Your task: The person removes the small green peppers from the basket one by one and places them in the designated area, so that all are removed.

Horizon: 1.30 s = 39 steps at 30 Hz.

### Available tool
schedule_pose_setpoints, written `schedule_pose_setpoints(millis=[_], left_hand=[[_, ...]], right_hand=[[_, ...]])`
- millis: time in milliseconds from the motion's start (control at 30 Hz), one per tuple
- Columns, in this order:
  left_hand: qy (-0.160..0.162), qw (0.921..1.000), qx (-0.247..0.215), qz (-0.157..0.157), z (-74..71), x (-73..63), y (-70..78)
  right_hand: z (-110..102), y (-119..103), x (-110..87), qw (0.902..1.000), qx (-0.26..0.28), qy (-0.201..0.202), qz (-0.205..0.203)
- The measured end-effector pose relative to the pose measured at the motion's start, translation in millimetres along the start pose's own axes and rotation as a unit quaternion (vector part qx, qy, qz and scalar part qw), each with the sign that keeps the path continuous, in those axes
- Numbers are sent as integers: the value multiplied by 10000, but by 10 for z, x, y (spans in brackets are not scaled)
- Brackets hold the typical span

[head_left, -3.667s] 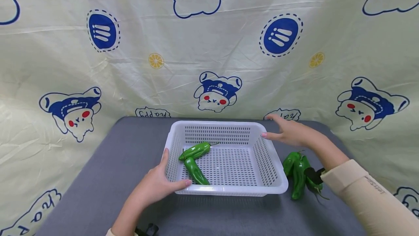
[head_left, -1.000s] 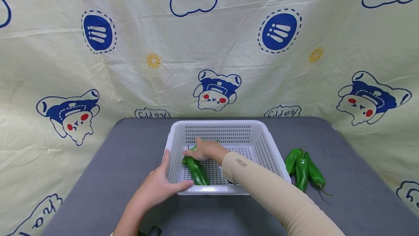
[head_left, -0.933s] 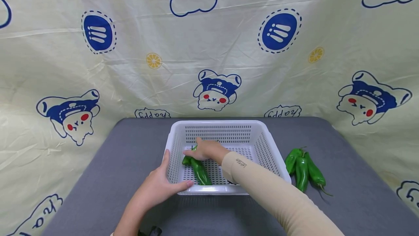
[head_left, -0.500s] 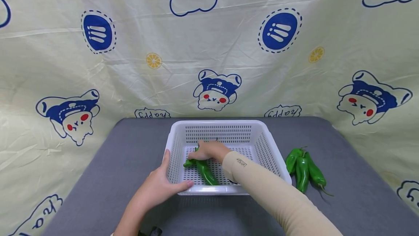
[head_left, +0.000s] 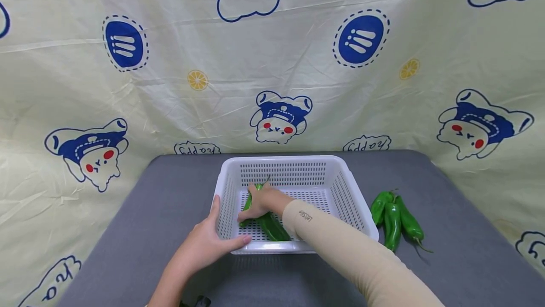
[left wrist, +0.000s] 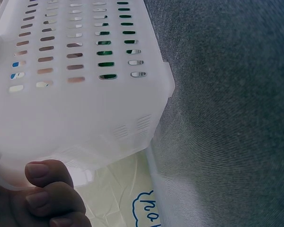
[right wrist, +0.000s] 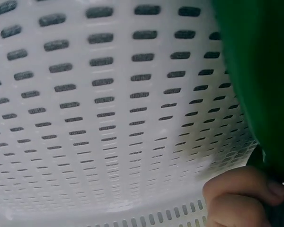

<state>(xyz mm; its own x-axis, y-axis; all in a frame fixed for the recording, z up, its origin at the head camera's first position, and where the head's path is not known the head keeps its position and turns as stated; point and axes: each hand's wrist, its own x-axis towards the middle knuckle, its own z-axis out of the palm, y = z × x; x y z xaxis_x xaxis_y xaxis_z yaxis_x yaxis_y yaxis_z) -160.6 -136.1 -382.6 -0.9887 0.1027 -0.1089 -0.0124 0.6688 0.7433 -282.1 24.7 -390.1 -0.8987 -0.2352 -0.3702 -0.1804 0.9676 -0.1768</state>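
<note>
A white slotted plastic basket (head_left: 304,246) stands in the middle. My left hand (head_left: 206,238) grips its near left corner, thumb over the front rim, and in the left wrist view its fingertips (left wrist: 43,201) curl under the rim. Inside the basket, my right hand (head_left: 263,202) holds a green pepper (head_left: 248,201), which it partly hides. A second green pepper (head_left: 274,229) lies beside that hand, towards the front wall. In the right wrist view, curled fingers (right wrist: 239,187) show below a close, blurred green pepper (right wrist: 265,71).
Three more green peppers (head_left: 392,224) lie bunched on the grey tabletop (head_left: 451,250), right of the basket. A pale printed curtain (head_left: 166,84) hangs behind the table. The right sleeve (head_left: 340,245) crosses over the basket's front rim.
My right hand has come from above the basket's right side down onto the peppers inside. The front pepper has slid right, and the held one has turned more front-to-back. My left hand keeps its place.
</note>
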Motion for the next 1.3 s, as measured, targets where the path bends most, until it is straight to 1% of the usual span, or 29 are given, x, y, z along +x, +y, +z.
schedule_pose_setpoints(millis=[133,333,567,767,833,933,1133,1233,1300], left_hand=[[22,10000,-39,38,5,0,-6],[2,10000,-89,-1,6,6,-8],[30,10000,11,22,0,-4,-2],[35,10000,-15,-61,11,-1,0],[40,10000,-33,-74,14,-2,1],[30,9999,-49,-83,17,-4,2],[18,9999,-109,-97,17,10,3],[8,9998,-148,-122,19,15,3],[3,9998,-163,-140,21,16,1]], right_hand=[[9,-4,9,9999,-78,63,-120],[-3,12,19,9996,-193,-121,-184],[30,17,19,9978,-583,-237,-195],[4,58,-5,9957,-763,-117,-520],[-22,78,-37,9945,-842,-87,-614],[-81,116,-100,9941,-867,-111,-640],[-262,229,-192,9932,-852,-257,-756],[-362,299,-205,9925,-655,-486,-909],[-429,352,-196,9907,-372,-774,-1050]])
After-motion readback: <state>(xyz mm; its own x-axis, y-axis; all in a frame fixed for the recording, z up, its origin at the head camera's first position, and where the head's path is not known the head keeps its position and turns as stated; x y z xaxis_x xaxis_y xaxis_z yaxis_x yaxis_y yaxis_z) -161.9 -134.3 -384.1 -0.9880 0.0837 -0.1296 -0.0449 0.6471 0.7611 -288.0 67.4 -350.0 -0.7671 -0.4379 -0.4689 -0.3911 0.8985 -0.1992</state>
